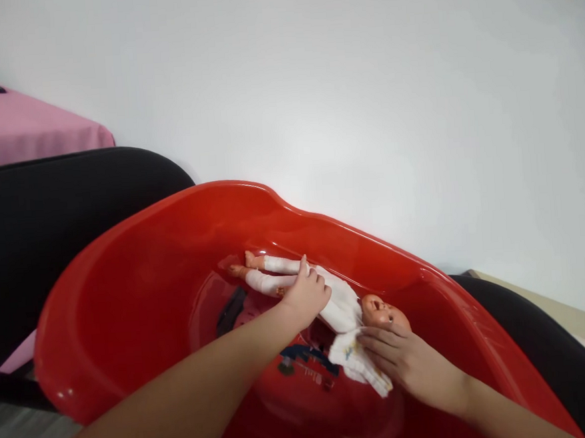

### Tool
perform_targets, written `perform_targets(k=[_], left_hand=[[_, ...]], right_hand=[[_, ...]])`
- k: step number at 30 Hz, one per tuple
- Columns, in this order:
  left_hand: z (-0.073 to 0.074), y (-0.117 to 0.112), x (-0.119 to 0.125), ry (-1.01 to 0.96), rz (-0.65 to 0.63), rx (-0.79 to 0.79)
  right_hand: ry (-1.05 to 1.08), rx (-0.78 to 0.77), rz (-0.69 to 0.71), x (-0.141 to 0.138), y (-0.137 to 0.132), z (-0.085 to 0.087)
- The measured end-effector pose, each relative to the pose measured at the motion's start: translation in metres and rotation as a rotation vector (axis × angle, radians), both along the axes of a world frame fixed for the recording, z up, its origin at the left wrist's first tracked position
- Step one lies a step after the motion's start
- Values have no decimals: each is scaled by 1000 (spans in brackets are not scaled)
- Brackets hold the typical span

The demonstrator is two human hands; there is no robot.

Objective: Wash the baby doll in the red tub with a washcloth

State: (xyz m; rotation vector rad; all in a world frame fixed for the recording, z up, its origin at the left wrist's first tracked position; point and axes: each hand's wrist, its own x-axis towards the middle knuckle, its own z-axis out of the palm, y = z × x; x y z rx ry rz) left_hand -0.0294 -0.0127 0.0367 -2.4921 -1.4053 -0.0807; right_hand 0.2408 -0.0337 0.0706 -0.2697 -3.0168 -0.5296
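Note:
A baby doll [341,309] in a white outfit lies on its back inside a red plastic baby tub [171,207], its legs pointing left. My left hand [305,295] grips the doll's thighs, with the fingers over the white cloth. My right hand [390,359] rests at the doll's neck and the side of its head. A white printed nappy or cloth [355,361] bunches below the doll's waist, next to my right hand. The doll's bare head [385,314] and feet show. Its back is hidden.
Black padded shapes [62,222] flank the tub on both sides. A pink-covered surface [20,128] sits at the upper left with a dark object at its corner. A white wall [363,87] fills the back. The tub floor has a printed blue-and-red pattern [307,365].

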Motion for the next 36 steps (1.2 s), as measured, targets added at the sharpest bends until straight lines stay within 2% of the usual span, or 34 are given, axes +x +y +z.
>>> perform_targets(k=[6,11,14,20,27,36], left_hand=[[-3,2,1,-39,7,-46],[-8,-2,4,-105,76,-158],[-8,-5,6,-140,84,-162],[-16,-6,10,-73,54,-172],[-32,-7,17,-114,60,-161],[-35,-13,22,-24,65,-211]], right_hand=[[36,-99,-158,28,-15,12],[68,-185,-216,31,-22,13],[85,-240,-255,29,-21,12],[75,-290,-258,25,-21,8],[98,-314,-272,24,-19,3],[62,-309,-268,21,-20,8]])
